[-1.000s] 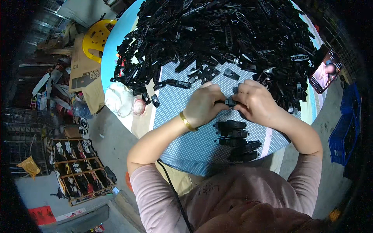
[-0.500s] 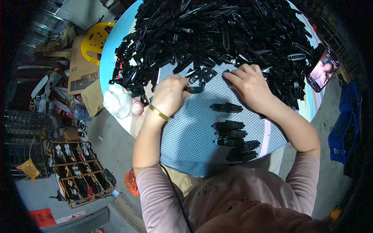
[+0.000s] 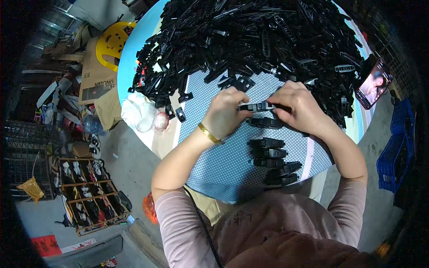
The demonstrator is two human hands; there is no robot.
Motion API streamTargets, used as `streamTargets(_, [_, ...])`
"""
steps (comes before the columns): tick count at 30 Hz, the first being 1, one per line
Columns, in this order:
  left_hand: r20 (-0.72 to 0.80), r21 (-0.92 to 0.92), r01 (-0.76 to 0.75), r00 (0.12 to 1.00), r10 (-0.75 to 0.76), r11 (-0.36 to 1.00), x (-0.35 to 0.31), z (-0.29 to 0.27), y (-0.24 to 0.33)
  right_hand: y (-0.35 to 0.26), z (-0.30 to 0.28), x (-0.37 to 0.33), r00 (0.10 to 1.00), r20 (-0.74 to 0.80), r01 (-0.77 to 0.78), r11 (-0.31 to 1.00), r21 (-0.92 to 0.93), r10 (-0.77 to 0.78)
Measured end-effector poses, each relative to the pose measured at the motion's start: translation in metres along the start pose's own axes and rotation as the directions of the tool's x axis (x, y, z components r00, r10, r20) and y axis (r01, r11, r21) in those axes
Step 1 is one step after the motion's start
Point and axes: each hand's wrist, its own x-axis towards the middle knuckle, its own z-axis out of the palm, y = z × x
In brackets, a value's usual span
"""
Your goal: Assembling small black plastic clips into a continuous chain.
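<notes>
A long black plastic piece [image 3: 256,107] with shiny edges spans the space between my two hands, just above the table. My left hand [image 3: 225,110], a gold bangle on its wrist, pinches the left end. The right end is gripped by my right hand [image 3: 297,105], thumb and fingers bent around it. Directly below, another black piece [image 3: 264,123] lies crosswise. Several similar assembled-looking pieces [image 3: 268,152] are lined up nearer my body, the closest ones tilted. A few loose black parts [image 3: 239,83] lie beyond my hands, at the front of the big pile.
A large heap of black plastic parts [image 3: 250,40] covers the far table. White crumpled plastic [image 3: 138,115] sits at the left edge. A phone [image 3: 374,84] stands at the right edge. A yellow chair [image 3: 114,42], a wooden rack [image 3: 91,196] and a blue basket [image 3: 393,147] stand around the table.
My left hand has moved right and my right hand slightly nearer, bringing both together on one black piece. A few loose parts now lie at the left beside the white plastic.
</notes>
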Motion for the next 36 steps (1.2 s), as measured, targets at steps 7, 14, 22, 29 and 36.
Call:
streamTargets(7, [0.008, -0.021, -0.082, 0.997, 0.082, 0.996, 0.004, 0.001, -0.005, -0.004, 0.001, 0.003, 1.000, 0.009, -0.027, 0.999, -0.034, 0.027])
streamTargets(14, [0.010, -0.020, -0.145, 0.989, 0.145, 0.989, 0.006, 0.008, 0.001, 0.002, 0.020, 0.005, 0.996, -0.046, 0.074, 0.995, 0.073, -0.071])
streamTargets(22, [0.129, -0.174, -0.004, 0.991, 0.027, 0.985, 0.014, -0.012, -0.008, 0.004, 0.006, 0.004, 0.994, 0.107, -0.005, 0.982, 0.189, -0.015])
streamTargets(29, [-0.356, 0.332, 0.190, 0.932, -0.064, 0.924, 0.022, -0.018, -0.052, 0.000, 0.021, 0.014, 0.997, 0.033, 0.064, 0.996, -0.055, -0.063])
streamTargets(36, [-0.373, 0.454, 0.176, 0.928, 0.007, 0.873, 0.026, -0.017, -0.044, 0.006, 0.035, 0.020, 0.997, 0.016, 0.075, 0.996, -0.058, -0.074])
